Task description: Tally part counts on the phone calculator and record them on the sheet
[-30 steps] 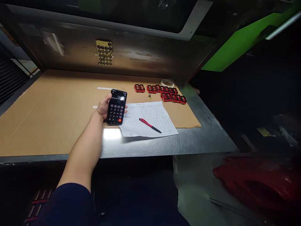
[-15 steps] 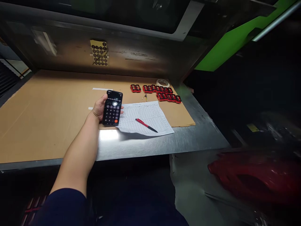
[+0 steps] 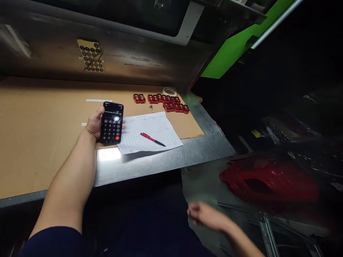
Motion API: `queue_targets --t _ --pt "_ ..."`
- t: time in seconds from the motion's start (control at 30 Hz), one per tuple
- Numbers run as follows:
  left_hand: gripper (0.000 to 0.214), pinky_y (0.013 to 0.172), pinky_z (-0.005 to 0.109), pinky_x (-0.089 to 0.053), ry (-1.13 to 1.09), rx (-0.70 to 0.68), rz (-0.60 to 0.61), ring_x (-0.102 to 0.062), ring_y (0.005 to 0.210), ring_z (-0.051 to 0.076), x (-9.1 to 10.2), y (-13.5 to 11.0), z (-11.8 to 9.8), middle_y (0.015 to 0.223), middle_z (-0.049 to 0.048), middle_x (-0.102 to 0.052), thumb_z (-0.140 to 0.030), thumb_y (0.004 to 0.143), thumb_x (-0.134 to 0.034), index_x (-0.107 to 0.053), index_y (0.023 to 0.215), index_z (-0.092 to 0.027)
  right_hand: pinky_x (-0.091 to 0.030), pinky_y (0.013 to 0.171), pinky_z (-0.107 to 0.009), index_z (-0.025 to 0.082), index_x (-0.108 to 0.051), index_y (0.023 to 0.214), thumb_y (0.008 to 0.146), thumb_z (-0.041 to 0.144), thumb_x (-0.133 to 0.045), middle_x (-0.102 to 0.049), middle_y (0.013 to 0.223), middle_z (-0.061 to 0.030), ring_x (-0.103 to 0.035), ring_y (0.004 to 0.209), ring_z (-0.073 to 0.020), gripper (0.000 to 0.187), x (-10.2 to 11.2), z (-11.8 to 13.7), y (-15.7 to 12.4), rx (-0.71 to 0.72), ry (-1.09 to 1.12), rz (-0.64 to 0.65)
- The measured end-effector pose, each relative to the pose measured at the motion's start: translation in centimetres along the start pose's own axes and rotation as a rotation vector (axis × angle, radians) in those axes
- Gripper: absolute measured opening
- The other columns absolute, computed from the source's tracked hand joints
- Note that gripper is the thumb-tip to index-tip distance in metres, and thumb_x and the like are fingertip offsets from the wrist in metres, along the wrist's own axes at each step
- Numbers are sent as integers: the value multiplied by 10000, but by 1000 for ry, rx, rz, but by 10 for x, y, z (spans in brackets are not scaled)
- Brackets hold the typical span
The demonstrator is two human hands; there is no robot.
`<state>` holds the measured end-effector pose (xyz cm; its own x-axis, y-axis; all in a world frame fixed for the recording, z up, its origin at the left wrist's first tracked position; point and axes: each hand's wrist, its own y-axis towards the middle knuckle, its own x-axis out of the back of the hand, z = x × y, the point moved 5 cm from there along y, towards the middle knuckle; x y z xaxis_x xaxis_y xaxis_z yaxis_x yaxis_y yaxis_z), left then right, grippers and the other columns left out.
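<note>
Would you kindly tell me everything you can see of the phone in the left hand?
The phone is a slim black slab, its lit screen showing a calculator: round grey keys, one orange key at bottom right, digits too small to read. The left hand grips its sides, screen toward the camera, over the cardboard, beside the left edge of the paper sheet.

The left arm was extended forward, bare below a dark sleeve [image 3: 50,242]. The left hand [image 3: 94,123] gripped the phone [image 3: 112,123] from its left edge, with fingertips showing past its right edge. The right hand [image 3: 205,215] hung well below and right of the phone, palm down and blurred, its finger pose unclear.
</note>
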<state>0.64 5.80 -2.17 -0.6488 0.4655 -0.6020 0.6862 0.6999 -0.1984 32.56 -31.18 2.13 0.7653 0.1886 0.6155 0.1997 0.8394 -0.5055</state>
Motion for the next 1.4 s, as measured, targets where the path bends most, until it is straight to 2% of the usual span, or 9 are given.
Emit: queue_targets --t 0.1,0.2,0.3,0.43,0.67,0.83,1.03,1.27,1.4 --pt "870 854 552 -663 20 -6 26 -797 993 416 -3 0 1 1171 244 -782 -812 790 -638 -682 1325 -128 -565 701 -361 249 -667 757 1012 548 -576 -693 725 -25 -673 702 -202 403 22 41 42 244 1 -12" --pt "875 862 535 -660 28 -14 37 -795 1012 409 -5 0 2 1178 235 -782 -824 818 -599 -664 1347 -130 -551 835 -381 236 -721 911 972 422 -596 -772 944 -60 -707 891 -226 232 46 116 96 516 -177 -261" --pt "877 872 529 -650 7 -17 60 -794 1016 410 -7 1 4 1156 222 -790 -829 813 -608 -652 1350 -136 -531 850 -368 219 -722 1008 902 354 -687 -786 1098 -81 -713 1005 -249 176 38 174 155 519 -441 -189" --pt "874 845 517 -643 -27 35 68 -800 977 404 -9 3 7 1122 218 -797 -838 800 -630 -661 1312 -131 -522 840 -366 219 -719 998 914 356 -679 -790 1064 -67 -711 975 -249 165 15 209 205 539 -543 -135" --pt "823 873 484 -621 -91 96 17 -798 931 366 -19 5 8 993 175 -810 -846 917 -450 -709 1180 -110 -558 897 -391 190 -684 1225 1006 304 -516 -776 1050 -90 -712 995 -252 299 -30 215 191 1033 -336 -371" --pt "823 848 456 -621 -77 108 -43 -797 900 334 -30 2 5 1024 159 -812 -813 984 -323 -687 1218 -113 -529 738 -396 166 -726 1134 1016 381 -598 -754 957 -90 -665 886 -267 277 -54 205 166 1045 -590 -275" --pt "802 878 464 -622 -24 84 -91 -792 936 337 -35 -2 1 1048 139 -810 -766 1019 -281 -658 1299 -116 -554 779 -417 163 -728 1214 1027 415 -642 -725 1147 -123 -619 981 -280 326 -73 204 150 1080 -725 12" --pt "821 930 462 -629 -62 59 -76 -792 996 327 -35 5 7 1089 163 -804 -783 1009 -308 -679 1266 -97 -572 811 -405 158 -735 1186 1019 388 -632 -752 1131 -109 -665 1004 -275 301 -69 204 156 1009 -594 25" --pt "808 904 473 -640 -47 59 -57 -788 1013 332 -37 5 7 1107 160 -801 -761 1029 -286 -685 1271 -101 -546 713 -358 132 -566 1464 1018 324 -531 -789 1134 -85 -727 863 -221 487 -60 207 170 813 -383 -115"
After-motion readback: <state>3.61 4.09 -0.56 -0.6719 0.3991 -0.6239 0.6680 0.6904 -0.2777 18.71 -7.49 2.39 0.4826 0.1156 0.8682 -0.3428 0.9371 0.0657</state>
